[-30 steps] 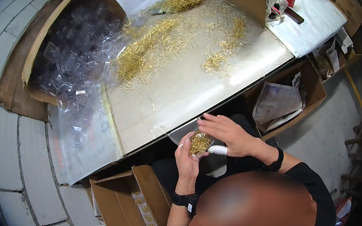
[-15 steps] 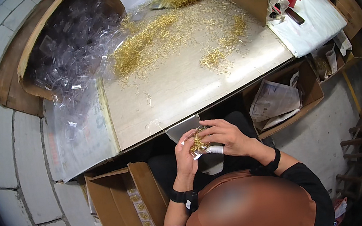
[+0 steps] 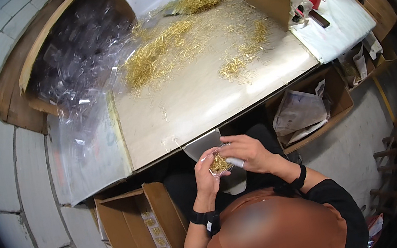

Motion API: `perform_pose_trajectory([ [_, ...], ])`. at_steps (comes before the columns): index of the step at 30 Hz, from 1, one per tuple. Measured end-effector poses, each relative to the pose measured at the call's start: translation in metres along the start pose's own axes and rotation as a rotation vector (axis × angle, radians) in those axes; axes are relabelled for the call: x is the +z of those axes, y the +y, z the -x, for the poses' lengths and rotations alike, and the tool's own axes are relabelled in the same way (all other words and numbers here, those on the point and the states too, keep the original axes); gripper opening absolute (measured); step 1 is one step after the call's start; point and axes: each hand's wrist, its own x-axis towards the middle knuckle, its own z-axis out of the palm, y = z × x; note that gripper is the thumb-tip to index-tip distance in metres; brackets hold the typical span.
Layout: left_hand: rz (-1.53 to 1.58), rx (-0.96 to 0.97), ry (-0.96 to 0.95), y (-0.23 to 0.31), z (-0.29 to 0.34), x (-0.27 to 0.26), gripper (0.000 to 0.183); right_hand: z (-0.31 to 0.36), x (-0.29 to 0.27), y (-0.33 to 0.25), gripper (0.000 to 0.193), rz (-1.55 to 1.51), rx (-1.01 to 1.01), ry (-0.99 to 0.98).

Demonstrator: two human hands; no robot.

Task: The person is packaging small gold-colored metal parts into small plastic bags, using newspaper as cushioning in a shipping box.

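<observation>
Head view: my left hand [image 3: 206,177] is clamped on the clear box [image 3: 220,173], gold bits [image 3: 220,163] inside, above my lap, near the table [image 3: 195,102] edge. My right hand [image 3: 251,153] has fingers over its right side; can't tell whether they grip.

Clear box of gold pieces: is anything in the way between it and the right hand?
Nothing visible. The right hand is right at the upper right side of the clear box, which the left hand holds.
</observation>
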Motion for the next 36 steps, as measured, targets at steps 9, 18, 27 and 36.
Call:
perform_pose_trajectory([
  [9,-0.219,0.151,-0.033,0.0,-0.011,0.027,0.034,0.005,-0.01,0.0,0.032,0.078,-0.204,0.035],
  [18,-0.17,0.073,-0.147,-0.022,-0.032,-0.034,0.044,0.025,0.021,0.037,0.011,0.077,-0.168,0.218],
  [27,-0.718,0.162,-0.105,0.003,-0.003,0.014,0.033,0.021,0.025,0.032,0.011,0.069,-0.118,0.111],
  [36,-0.165,-0.044,0.066,0.005,-0.004,0.011,0.031,0.009,0.034,0.025,0.013,0.135,-0.225,0.183],
])
